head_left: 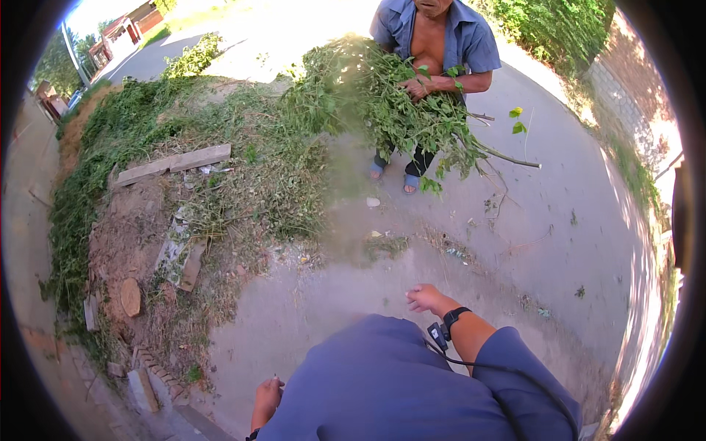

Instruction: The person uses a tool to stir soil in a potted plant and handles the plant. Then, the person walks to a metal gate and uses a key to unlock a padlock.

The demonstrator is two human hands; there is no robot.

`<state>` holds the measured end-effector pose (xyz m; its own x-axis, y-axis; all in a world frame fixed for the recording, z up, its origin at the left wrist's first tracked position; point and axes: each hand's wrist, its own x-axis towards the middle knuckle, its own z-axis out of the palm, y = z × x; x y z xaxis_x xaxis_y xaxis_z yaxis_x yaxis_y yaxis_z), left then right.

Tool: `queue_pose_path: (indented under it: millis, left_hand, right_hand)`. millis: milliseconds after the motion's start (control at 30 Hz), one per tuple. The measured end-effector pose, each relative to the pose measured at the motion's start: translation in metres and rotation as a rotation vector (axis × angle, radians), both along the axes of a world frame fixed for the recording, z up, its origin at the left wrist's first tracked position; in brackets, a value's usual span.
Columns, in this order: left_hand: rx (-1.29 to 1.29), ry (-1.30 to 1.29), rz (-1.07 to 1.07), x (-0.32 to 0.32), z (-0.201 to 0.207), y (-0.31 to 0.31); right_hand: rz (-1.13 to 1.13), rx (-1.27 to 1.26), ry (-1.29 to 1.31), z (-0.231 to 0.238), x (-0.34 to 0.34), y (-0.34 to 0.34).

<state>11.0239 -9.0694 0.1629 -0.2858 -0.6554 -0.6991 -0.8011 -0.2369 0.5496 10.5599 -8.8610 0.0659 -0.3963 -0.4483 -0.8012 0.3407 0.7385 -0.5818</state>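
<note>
Low beside my body, my left hand has its fingers curled in. A tiny pale bit shows at its fingertips, too small to name. My right hand is out in front over the pavement, its fingers loosely bent and a little apart, with nothing visible in them. A black strap with a small device and a cable circles my right wrist. Across from me, a person in a blue-grey open shirt hugs a big bundle of cut leafy branches. Neither of my hands touches the bundle.
To the left lies a heap of cut greenery over soil, with a long concrete beam, a flat slab and broken bricks. Paved road runs along the right, with scattered leaves and a stone wall beyond.
</note>
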Motion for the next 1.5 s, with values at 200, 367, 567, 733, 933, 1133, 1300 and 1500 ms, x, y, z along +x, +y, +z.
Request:
queue_pose_path:
  millis: [200,367,567,733,933,1133,1300,1500]
  left_hand:
    - [0.001,0.043,-0.046,0.001,0.001,0.000]
    - [-0.012,0.047,-0.027,-0.001,0.006,0.001]
    - [0.039,0.016,-0.017,-0.001,0.000,0.004]
    - [0.119,-0.017,0.113,0.009,-0.021,0.016]
    - [0.183,-0.039,0.139,0.014,-0.031,0.021]
    - [0.201,-0.038,0.155,0.015,-0.030,0.024]
    - [0.204,-0.057,0.163,0.006,-0.014,0.024]
    - [0.216,-0.066,0.169,0.006,-0.017,0.024]
  right_hand:
    - [-0.003,0.005,0.006,0.003,0.000,0.002]
    - [0.013,-0.013,-0.017,0.012,-0.001,0.003]
    - [0.030,0.019,-0.029,0.022,-0.002,0.006]
    - [0.049,0.023,-0.028,0.022,-0.007,0.007]
    - [0.068,0.028,-0.036,0.023,-0.011,0.003]
    - [0.089,0.028,-0.035,0.028,-0.011,-0.001]
    - [0.089,0.038,-0.057,0.019,-0.016,0.001]
    - [0.087,0.043,-0.058,0.017,-0.017,0.000]
